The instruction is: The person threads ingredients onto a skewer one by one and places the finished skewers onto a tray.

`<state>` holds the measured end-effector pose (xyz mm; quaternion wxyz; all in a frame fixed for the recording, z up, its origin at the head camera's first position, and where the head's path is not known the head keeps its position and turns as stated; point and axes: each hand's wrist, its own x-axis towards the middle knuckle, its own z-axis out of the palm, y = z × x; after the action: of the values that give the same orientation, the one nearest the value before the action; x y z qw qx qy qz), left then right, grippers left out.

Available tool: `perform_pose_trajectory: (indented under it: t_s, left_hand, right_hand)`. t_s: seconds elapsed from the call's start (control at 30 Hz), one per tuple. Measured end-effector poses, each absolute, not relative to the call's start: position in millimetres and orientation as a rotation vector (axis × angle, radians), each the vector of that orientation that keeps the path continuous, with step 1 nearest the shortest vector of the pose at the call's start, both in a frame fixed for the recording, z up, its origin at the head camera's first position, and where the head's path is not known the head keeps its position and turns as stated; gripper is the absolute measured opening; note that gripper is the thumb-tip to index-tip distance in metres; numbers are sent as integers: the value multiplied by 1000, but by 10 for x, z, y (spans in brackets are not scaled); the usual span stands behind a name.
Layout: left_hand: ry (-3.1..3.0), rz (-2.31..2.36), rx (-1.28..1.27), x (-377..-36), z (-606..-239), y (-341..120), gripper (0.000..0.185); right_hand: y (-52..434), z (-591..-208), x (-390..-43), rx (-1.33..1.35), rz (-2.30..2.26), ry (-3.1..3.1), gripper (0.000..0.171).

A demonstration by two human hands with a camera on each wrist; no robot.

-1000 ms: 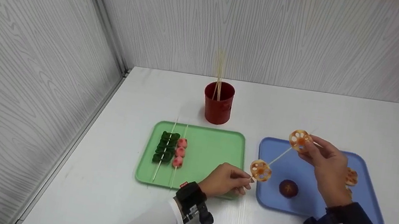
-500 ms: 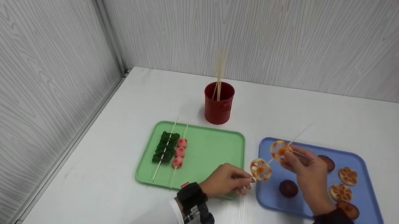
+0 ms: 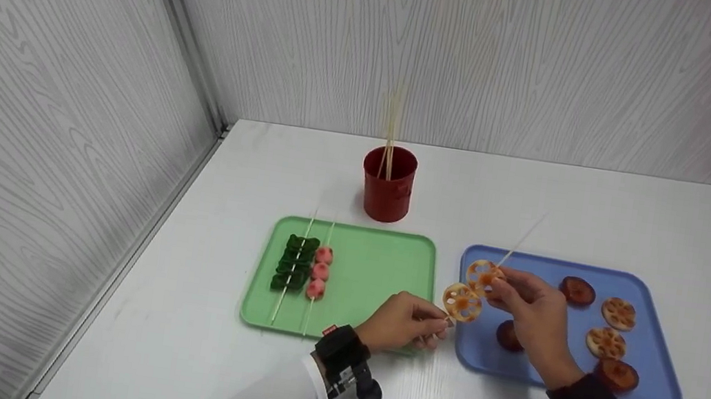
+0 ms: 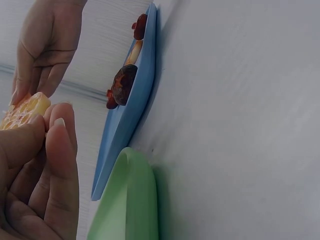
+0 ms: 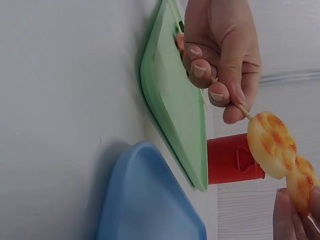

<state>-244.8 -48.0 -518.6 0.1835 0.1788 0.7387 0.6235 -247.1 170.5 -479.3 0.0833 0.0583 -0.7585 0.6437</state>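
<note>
Between thumb and fingers my left hand (image 3: 404, 321) pinches the lower end of a thin wooden skewer (image 5: 243, 110). One lotus root slice (image 3: 462, 303), pale with browned patches, is threaded just above those fingers. My right hand (image 3: 535, 315) pinches a second lotus root slice (image 3: 482, 277) on the same skewer, right beside the first; in the right wrist view the two slices touch or nearly touch. The skewer's bare upper end sticks out past my right fingers, up and to the right. In the left wrist view, my left thumb partly hides the slice.
A blue tray (image 3: 651, 370) on the right bears more lotus root slices (image 3: 618, 313) and brown mushroom caps (image 3: 577, 291). The green tray (image 3: 390, 253) on the left holds a dark green skewer (image 3: 296, 263) and a pink one (image 3: 319, 272). Behind stands a red cup (image 3: 388, 187) of skewers.
My right hand has slid the second lotus root slice down the skewer, leftward and toward my left hand, up to the first slice. The left hand stays in place.
</note>
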Motion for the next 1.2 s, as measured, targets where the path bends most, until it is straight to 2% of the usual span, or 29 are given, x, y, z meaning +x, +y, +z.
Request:
perform_pose_trajectory:
  t_s: [0.33,0.6,0.73,0.93,1.2]
  left_hand:
    - [2095,1753,548,-2458,-5215,-454,16]
    - [2127,1742,556,-2466,-5235,-457,13]
    - [2097,1763,544,-2469,-5236,-457,12]
    - [2102,1763,555,-2453,-5213,-473,12]
    - [2098,1759,576,-2443,-5210,-500,13]
  right_hand:
    - [1770,-4818,-2487,262,1826,-2313,28]
    - [1865,-4861,-2532,376,1311,-2397,23]
    - [1952,-4866,-2543,403,1231,-2383,19]
    - [2166,-4874,-2601,345,1147,-2395,17]
    - [2567,-4857,-2677,167,884,-2545,27]
